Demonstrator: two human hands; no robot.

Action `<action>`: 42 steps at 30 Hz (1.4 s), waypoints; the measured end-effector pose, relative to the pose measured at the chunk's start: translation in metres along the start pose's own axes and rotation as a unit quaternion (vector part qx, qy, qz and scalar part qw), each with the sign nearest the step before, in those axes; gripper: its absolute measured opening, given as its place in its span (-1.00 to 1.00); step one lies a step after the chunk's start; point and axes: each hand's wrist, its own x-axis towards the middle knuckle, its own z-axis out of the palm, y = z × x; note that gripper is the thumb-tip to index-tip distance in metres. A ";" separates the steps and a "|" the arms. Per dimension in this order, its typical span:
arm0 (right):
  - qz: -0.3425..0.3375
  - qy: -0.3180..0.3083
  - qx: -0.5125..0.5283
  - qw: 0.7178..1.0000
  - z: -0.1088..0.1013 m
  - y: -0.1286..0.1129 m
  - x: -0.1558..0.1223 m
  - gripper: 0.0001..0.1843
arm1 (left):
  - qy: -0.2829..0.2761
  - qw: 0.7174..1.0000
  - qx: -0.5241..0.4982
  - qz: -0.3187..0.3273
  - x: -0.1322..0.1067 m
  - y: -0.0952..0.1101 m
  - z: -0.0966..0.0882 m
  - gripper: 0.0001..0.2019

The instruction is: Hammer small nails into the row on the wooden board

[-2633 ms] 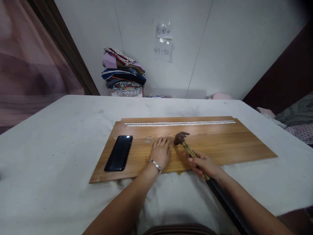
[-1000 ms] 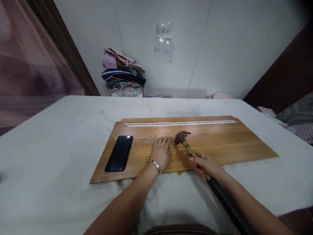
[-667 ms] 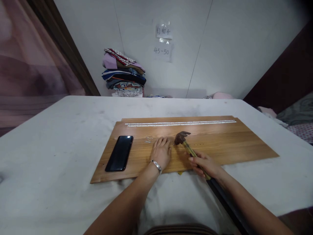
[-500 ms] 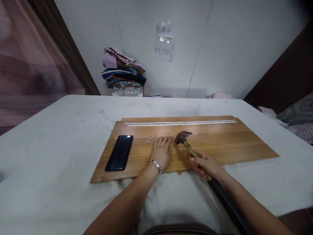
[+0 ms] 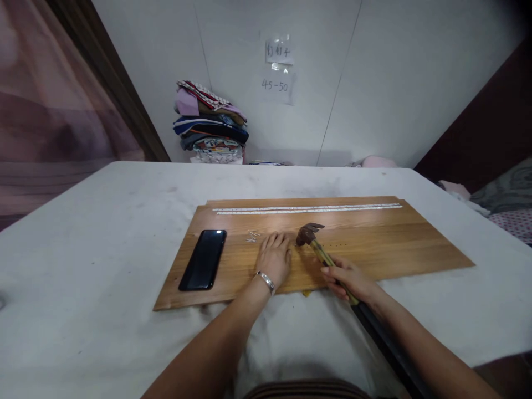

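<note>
While resting the left hand (image 5: 273, 257) palm down on a wooden board (image 5: 407, 238), gripping a hammer (image 5: 366, 320) in the right hand (image 5: 344, 279) at a white bench (image 5: 83, 266). Pictured with the left fingers stretched forward and slightly fanned on the wood, just beside the brown hammer head (image 5: 305, 235); not possible to tell of anything pinched beneath the fingertips. Pictured, too, with the right fingers curled snugly around the yellow-green stretch of the handle, ahead of a black grip running back alongside the forearm. Held low over the middle of the board, with the claw turned up and to the right; too close to the wood to tell touching from hovering. Visible just right of the head: a short row of dark dots (image 5: 341, 244). Scattered just left of the left hand: a few nails (image 5: 252, 236), some overlapping. Set farther left on the same board, screen up: a black phone (image 5: 202, 260). Laid near the far edge, side by side along much of the board's length: two white strips (image 5: 307, 211). Worn on the left wrist: a silver bracelet (image 5: 266, 282). Stacked beyond the bench, near the wall (image 5: 394, 83): folded clothes (image 5: 211, 124). Taped up to the right of the pile: two notes (image 5: 276, 86), with 45-50 on the lower.
</note>
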 end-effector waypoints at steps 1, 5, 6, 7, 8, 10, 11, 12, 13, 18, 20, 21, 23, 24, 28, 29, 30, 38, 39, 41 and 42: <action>-0.002 -0.001 -0.002 1.000 0.000 -0.001 0.000 -0.60 | -0.002 1.000 0.001 -0.001 0.000 0.001 -0.001 -0.64; -0.010 0.001 -0.005 1.000 0.001 -0.003 -0.002 -0.62 | -0.004 1.000 -0.001 -0.002 0.000 0.002 -0.003 -0.64; -0.009 0.001 -0.004 1.000 0.001 -0.003 -0.002 -0.61 | -0.003 1.000 -0.002 -0.002 0.000 0.002 -0.003 -0.64; -0.006 0.001 -0.003 1.000 0.002 -0.003 -0.002 -0.61 | -0.003 1.000 -0.002 -0.001 0.000 0.002 -0.003 -0.64; -0.003 0.001 0.000 1.000 0.002 -0.002 -0.002 -0.60 | -0.002 1.000 -0.002 -0.001 0.000 0.002 -0.003 -0.64; 0.004 0.003 0.005 1.000 0.002 -0.002 -0.002 -0.60 | -0.001 1.000 0.000 -0.001 0.000 0.002 -0.004 -0.64; 0.006 0.004 0.006 1.000 0.003 -0.002 -0.002 -0.60 | -0.001 1.000 0.001 0.000 0.000 0.003 -0.004 -0.64; 0.007 0.004 0.006 1.000 0.003 -0.002 -0.002 -0.60 | -0.002 1.000 0.002 0.001 0.000 0.003 -0.004 -0.64; 0.007 0.005 0.005 1.000 0.003 -0.003 -0.002 -0.59 | -0.002 1.000 0.003 0.002 -0.001 0.003 -0.004 -0.64; -0.004 0.006 0.003 1.000 0.002 -0.004 -0.002 -0.59 | -0.001 1.000 -0.002 0.000 0.000 0.003 -0.004 -0.65; -0.002 0.004 0.006 1.000 0.002 -0.003 -0.001 -0.57 | -0.001 1.000 -0.003 -0.002 0.000 0.003 -0.004 -0.65; 0.001 0.004 0.007 1.000 0.001 -0.002 -0.001 -0.56 | -0.001 1.000 -0.002 -0.001 0.000 0.003 -0.003 -0.65; 0.003 0.002 0.007 1.000 0.001 -0.001 0.000 -0.57 | 0.000 1.000 -0.001 0.004 0.000 0.003 -0.003 -0.65; 0.001 0.002 0.007 1.000 0.001 -0.001 0.000 -0.57 | 0.000 1.000 -0.001 0.006 0.000 0.003 -0.003 -0.65; -0.007 0.003 0.005 1.000 0.001 -0.002 -0.002 -0.60 | -0.001 1.000 -0.007 -0.001 0.000 0.002 -0.003 -0.65; -0.006 0.004 0.004 1.000 0.001 -0.002 -0.002 -0.60 | -0.001 1.000 -0.010 -0.002 0.000 0.002 -0.003 -0.65; -0.004 0.004 0.004 1.000 0.002 -0.002 -0.002 -0.59 | -0.002 1.000 -0.012 -0.003 0.000 0.002 -0.003 -0.65; -0.002 -0.004 -0.003 1.000 0.002 -0.005 -0.002 -0.60 | -0.001 1.000 -0.014 -0.001 0.000 0.002 -0.003 -0.65; -0.004 -0.005 -0.004 1.000 0.002 -0.005 -0.002 -0.60 | 0.000 1.000 -0.014 -0.001 0.000 0.002 -0.003 -0.65; -0.004 -0.003 -0.006 1.000 0.002 -0.006 -0.002 -0.60 | 0.002 1.000 -0.016 0.000 0.000 0.002 -0.003 -0.66; -0.001 -0.002 -0.006 1.000 0.002 -0.005 -0.001 -0.59 | 0.003 1.000 -0.017 0.000 0.000 0.002 -0.003 -0.66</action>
